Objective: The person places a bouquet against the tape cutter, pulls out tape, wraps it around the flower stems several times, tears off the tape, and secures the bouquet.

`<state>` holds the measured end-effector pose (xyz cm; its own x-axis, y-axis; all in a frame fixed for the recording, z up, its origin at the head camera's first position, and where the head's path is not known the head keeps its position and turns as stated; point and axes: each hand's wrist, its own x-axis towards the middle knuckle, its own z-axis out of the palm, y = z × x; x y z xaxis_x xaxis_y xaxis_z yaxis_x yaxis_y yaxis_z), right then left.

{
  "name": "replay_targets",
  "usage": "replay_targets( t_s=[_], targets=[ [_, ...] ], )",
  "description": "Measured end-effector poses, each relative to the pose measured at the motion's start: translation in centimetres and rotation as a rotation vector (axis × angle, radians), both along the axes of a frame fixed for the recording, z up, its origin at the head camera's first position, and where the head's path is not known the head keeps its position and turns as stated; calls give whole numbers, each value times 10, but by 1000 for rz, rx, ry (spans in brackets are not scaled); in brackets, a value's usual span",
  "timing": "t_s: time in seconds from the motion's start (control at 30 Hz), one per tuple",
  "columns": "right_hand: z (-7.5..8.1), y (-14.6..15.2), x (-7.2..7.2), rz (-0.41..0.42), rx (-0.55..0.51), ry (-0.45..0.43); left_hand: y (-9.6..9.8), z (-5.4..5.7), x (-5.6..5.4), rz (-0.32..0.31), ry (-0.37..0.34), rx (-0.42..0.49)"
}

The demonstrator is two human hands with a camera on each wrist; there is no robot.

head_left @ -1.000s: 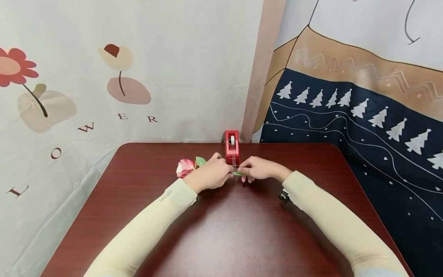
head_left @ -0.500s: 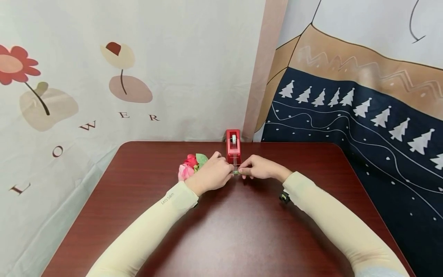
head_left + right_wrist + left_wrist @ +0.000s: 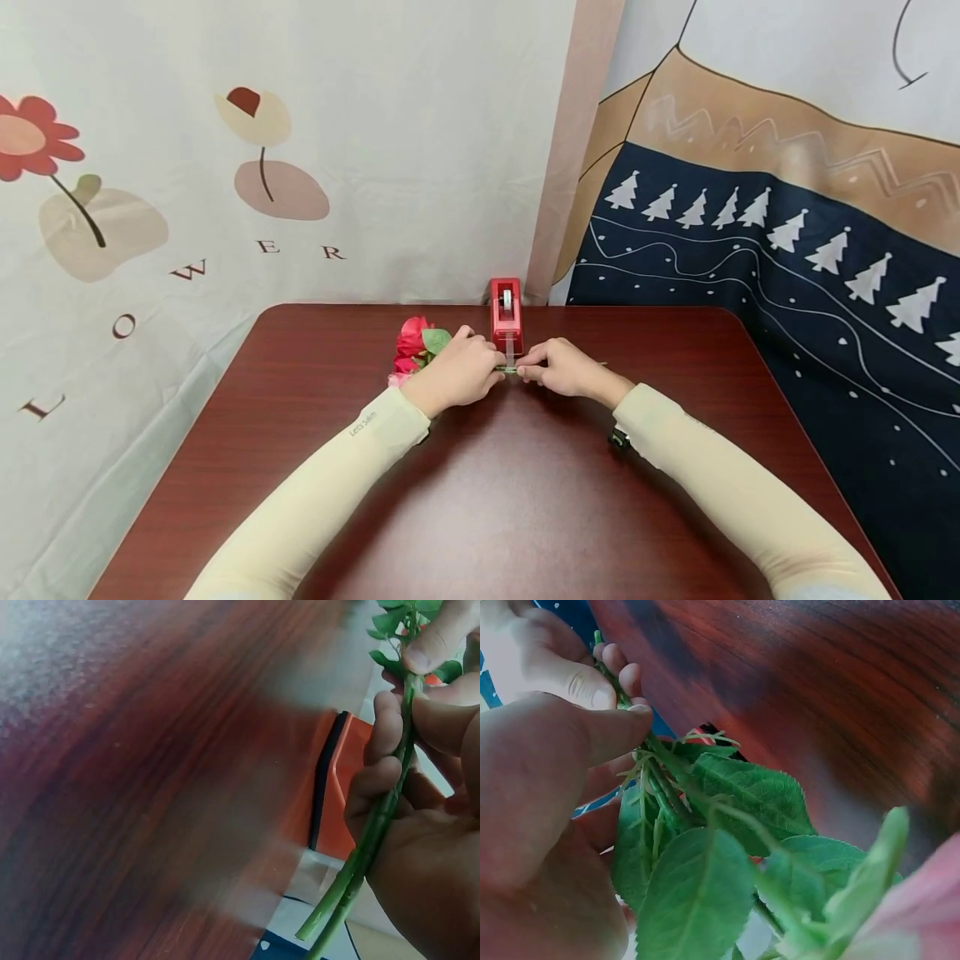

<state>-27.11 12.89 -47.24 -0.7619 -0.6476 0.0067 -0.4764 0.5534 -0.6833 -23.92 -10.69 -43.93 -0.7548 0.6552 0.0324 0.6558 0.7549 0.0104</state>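
Red and pink roses (image 3: 411,339) lie to the left of my left hand (image 3: 459,372), which grips their bundled stems just below the leaves (image 3: 697,896). My right hand (image 3: 558,367) pinches the same green stems (image 3: 373,832) between thumb and fingers, a short gap from the left. Two cut stem ends stick out past the right palm in the right wrist view. From the red tape dispenser (image 3: 506,287), a strip of clear tape (image 3: 510,343) runs down to the stems between both hands. A pink petal (image 3: 919,907) blurs at the edge of the left wrist view.
The dispenser stands at the back of the dark red-brown table (image 3: 487,500), close to the wall cloth (image 3: 420,167). A navy cloth printed with white trees (image 3: 675,250) hangs at the right.
The roses have turned about their stems: the red bloom has come up into sight and the pink one has gone down. Both hands stay near the tape, the right shifting its fingers slightly.
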Motion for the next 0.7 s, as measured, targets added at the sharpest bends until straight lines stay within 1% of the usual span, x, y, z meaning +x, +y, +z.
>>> replay_targets(
  t_s=[0.17,0.23,0.37,0.5,0.6,0.63,0.7],
  targets=[
    [-3,0,3,2,-19,155,1,2,-5,15,-57,7],
    [-5,0,3,-2,-31,191,2,4,-7,25,-87,17],
    [-5,-1,4,-23,-50,207,4,5,-13,46,-151,19],
    [-6,-1,6,-45,-62,205,4,5,-17,59,-248,30],
    [-6,-2,8,-65,-68,211,4,6,-19,58,-305,55],
    [-6,-2,8,-71,-70,213,4,7,-19,57,-318,63],
    [-6,-2,9,-82,-69,210,4,7,-19,49,-311,71]
  ],
)
